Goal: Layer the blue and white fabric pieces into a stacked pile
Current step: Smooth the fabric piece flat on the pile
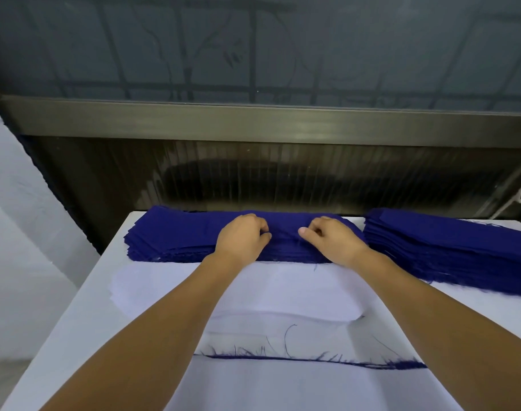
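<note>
I am pinching the top layer of the blue fabric stack (176, 235) with both hands, my left hand (241, 237) and right hand (331, 237) sitting close together, fingers curled into the cloth. That stack is lying at the far edge of the worktop (84, 292), a white fabric piece (253, 292) spreading just in front of it beneath my forearms. A second blue stack (448, 247) is sitting to the right, and a frayed blue edge (312, 360) is showing under white cloth nearer me.

White table (84, 292) holds 2 piles of blue cloth: 1 pile (170, 235) at the back, 1 pile (448, 244) on the right. White cloth (283, 292) lies flat in front. Thin blue strip (312, 359) w/ loose threads lies nearer.
</note>
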`<state>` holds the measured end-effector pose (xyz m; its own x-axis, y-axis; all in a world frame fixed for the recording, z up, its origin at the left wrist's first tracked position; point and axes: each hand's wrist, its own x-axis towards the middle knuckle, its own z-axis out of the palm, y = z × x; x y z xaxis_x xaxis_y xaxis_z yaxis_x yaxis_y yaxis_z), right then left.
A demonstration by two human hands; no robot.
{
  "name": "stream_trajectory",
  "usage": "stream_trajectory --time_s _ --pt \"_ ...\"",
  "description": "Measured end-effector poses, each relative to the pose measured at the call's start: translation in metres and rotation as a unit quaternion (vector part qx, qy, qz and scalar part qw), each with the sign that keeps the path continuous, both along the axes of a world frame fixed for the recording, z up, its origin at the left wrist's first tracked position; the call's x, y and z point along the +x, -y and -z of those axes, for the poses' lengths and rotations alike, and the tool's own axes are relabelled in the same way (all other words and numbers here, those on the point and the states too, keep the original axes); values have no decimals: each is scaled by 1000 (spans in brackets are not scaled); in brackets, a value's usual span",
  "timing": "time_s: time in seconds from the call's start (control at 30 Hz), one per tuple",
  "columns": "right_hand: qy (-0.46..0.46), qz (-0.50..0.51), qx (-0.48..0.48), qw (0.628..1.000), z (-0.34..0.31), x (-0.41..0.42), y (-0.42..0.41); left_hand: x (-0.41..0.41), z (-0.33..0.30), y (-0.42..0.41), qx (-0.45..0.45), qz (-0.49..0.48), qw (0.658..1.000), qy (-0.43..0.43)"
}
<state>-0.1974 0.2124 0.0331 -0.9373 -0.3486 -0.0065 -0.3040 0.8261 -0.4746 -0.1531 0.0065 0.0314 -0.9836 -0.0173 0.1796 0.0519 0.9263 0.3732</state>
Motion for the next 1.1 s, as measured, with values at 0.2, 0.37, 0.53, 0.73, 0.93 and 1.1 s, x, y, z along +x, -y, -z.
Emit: stream_trajectory --time_s 0.2,0.37,0.53,0.73,0.93,1.1 --pt "-14 -2 20 1000 3 3 -1 4 1 11 -6 -4 1000 3" --pt "-22 5 -9 1000 4 4 -8 23 -3 67 -43 -79 996 -10" --pt "-60 -26 0 998 -4 20 -18 54 -7 117 -86 -138 987 -22" --pt "-107 -29 -22 994 -27 82 -57 112 -22 115 -98 -34 991 -84" --pt "131 -51 -56 989 -40 165 -121 183 -34 106 14 96 985 143" --pt "217 -49 -72 972 -37 192 -130 198 -38 92 55 147 963 220"
